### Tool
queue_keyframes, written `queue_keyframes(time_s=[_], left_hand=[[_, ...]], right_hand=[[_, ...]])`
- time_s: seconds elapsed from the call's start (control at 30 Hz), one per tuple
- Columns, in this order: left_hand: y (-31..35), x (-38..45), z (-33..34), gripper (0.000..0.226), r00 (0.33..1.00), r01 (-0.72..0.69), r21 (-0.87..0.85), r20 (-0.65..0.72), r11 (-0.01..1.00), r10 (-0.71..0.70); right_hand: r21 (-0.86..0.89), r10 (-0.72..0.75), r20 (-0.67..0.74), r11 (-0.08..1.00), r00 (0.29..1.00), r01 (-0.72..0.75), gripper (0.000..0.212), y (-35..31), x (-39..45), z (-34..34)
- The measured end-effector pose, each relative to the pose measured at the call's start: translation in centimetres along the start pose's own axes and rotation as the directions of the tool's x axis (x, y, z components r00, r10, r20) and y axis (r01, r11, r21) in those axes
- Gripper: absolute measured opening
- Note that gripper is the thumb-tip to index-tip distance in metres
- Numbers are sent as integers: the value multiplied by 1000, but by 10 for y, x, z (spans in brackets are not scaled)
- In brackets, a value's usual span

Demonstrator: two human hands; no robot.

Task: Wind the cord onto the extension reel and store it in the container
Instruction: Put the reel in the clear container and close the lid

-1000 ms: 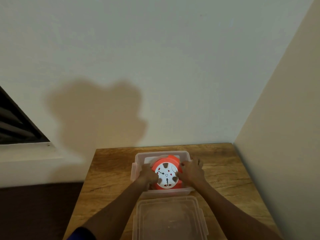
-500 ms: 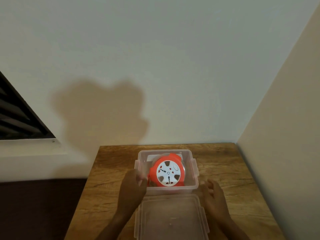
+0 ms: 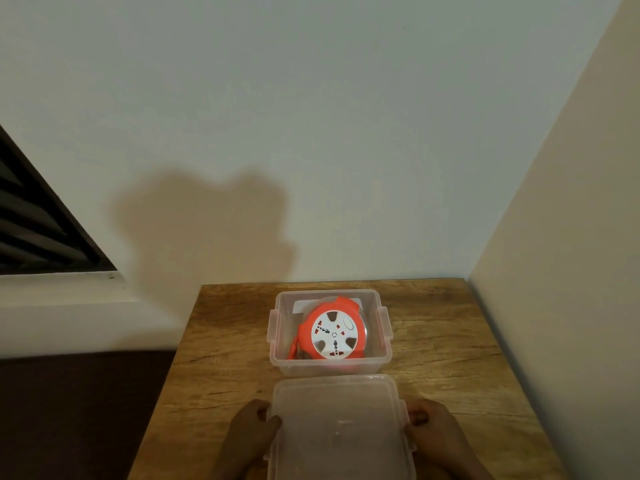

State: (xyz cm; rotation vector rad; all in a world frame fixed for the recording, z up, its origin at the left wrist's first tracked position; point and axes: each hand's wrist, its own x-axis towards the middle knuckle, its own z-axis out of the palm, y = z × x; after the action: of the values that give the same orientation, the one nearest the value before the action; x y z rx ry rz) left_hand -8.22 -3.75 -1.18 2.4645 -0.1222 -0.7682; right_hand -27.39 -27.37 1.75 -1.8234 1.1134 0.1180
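Observation:
An orange extension reel with a white socket face lies tilted inside the clear plastic container on the wooden table. Its orange plug end hangs at the reel's lower left. The clear lid lies flat in front of the container. My left hand grips the lid's left edge, thumb on top. My right hand grips the lid's right edge with curled fingers.
The wooden table sits in a corner, with a white wall behind and a beige wall along its right side. A dark louvred window is at the left. Dark floor lies left of the table.
Both hands let go of the reel in the container, drew back toward me and took hold of the lid's two side edges.

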Motion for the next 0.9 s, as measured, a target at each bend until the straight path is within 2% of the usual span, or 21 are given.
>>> queue_keyframes(time_s=[0.1, 0.2, 0.3, 0.4, 0.5, 0.6, 0.67, 0.73, 0.77, 0.9], left_hand=[[4, -11, -24, 34, 999, -39, -59, -1, 997, 39], [23, -25, -59, 31, 997, -77, -227, -29, 971, 73], [46, -34, -89, 35, 978, -207, -382, -78, 901, 192], [70, -34, -107, 38, 943, -333, -529, -174, 781, 284], [98, -24, -115, 36, 933, -357, -705, -236, 612, 272], [123, -12, -113, 24, 934, -346, -813, -253, 468, 250], [130, -3, -109, 19, 923, -382, -806, -303, 452, 239], [128, 9, -108, 20, 906, -422, -763, -342, 489, 249], [127, 13, -108, 23, 906, -422, -745, -341, 517, 250], [111, 36, -101, 22, 935, -353, -675, -248, 648, 252]], right_hand=[[59, -13, 14, 998, 1000, 12, 28, -7, -9, -13], [173, -37, 30, 984, 999, 31, 27, -15, -18, -29], [364, -47, 39, 931, 998, 30, 25, -31, -27, -43], [434, -112, -72, 891, 991, 132, 22, -50, -23, -55], [652, -171, -210, 709, 963, 268, 17, -78, -13, -62], [842, -98, -328, 420, 940, 338, 20, -102, 4, -57], [924, -25, -306, 232, 952, 303, 20, -114, 15, -51], [960, 27, -260, 117, 965, 256, 15, -118, 25, -45], [961, 47, -255, 128, 966, 247, 14, -116, 31, -42], [861, 87, -343, 426, 935, 276, 20, -106, 58, -34]])
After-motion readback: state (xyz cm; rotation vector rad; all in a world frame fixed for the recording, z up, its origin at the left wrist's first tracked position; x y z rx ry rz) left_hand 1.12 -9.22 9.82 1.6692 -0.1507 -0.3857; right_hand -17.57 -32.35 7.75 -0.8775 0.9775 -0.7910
